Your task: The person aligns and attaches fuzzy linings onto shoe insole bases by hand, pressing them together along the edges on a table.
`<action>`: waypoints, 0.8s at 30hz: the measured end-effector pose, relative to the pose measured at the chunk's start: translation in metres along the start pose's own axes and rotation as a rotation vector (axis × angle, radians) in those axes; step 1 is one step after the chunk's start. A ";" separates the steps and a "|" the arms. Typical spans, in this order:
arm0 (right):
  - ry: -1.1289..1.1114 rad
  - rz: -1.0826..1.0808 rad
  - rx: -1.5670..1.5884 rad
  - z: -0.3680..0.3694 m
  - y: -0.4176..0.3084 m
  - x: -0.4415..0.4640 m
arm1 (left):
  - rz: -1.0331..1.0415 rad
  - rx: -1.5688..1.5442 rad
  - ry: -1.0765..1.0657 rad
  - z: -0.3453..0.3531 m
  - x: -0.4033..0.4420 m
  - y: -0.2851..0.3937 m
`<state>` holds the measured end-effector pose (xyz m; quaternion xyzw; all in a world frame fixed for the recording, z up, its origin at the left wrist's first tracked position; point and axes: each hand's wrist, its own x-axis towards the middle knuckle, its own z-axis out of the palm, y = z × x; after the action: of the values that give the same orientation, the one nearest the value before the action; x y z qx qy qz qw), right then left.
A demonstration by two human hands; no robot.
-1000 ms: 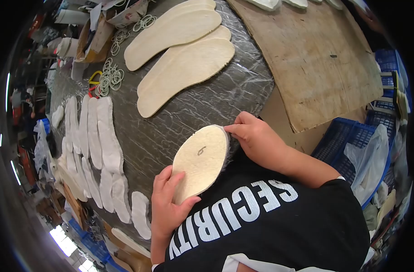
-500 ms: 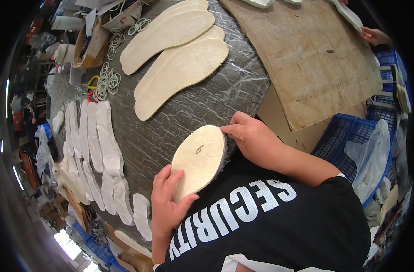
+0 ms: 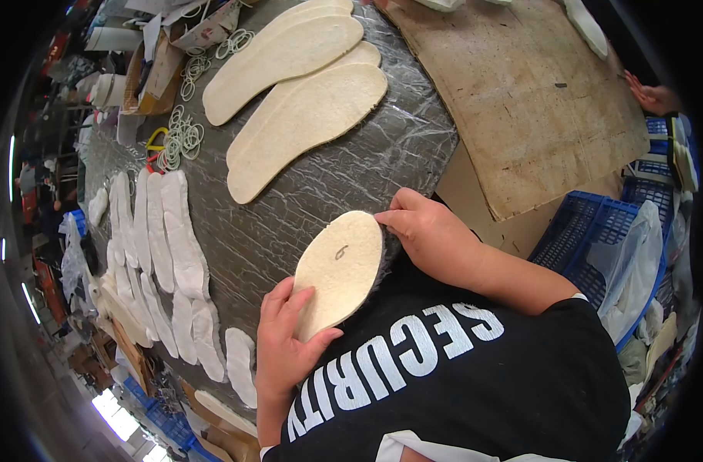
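Observation:
A cream felt insole [image 3: 337,281] is held close to my black shirt, with a handwritten 6 or 9 on its face and grey fur showing along one edge. My left hand [image 3: 288,335] grips its lower end, thumb on the near side and fingers laid over the face. At the upper right edge, my right hand [image 3: 424,227] pinches the rim between thumb and fingertips. Beyond it on the dark table [image 3: 320,189] lie larger cream insoles [image 3: 309,123] in overlapping stacks.
Rows of white insoles [image 3: 162,231] cover the table's left side. Rubber bands [image 3: 183,142] lie beside yellow-handled scissors [image 3: 157,140]. A brown board [image 3: 536,100] is at upper right, near another person's hand [image 3: 656,98]. Blue crates [image 3: 578,231] stand at right.
The insole in my hands has shifted very slightly, while both hands keep their hold. At the upper right, the other person's hand has come away from a white insole and moved lower.

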<state>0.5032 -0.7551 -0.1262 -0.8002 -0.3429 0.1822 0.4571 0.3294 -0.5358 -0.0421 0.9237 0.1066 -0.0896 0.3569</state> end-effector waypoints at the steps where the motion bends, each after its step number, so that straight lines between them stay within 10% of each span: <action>1: -0.002 0.001 0.002 0.000 0.000 0.000 | -0.003 0.005 -0.003 0.000 0.001 0.001; 18: -0.011 0.039 0.000 -0.005 -0.007 0.000 | 0.030 0.143 0.026 0.004 0.006 0.015; 24: -0.285 -0.478 -0.159 -0.002 -0.040 0.023 | 0.064 0.154 -0.004 0.000 0.007 0.015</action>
<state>0.5047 -0.7258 -0.0901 -0.6965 -0.5956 0.1523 0.3701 0.3405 -0.5459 -0.0343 0.9511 0.0690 -0.0877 0.2879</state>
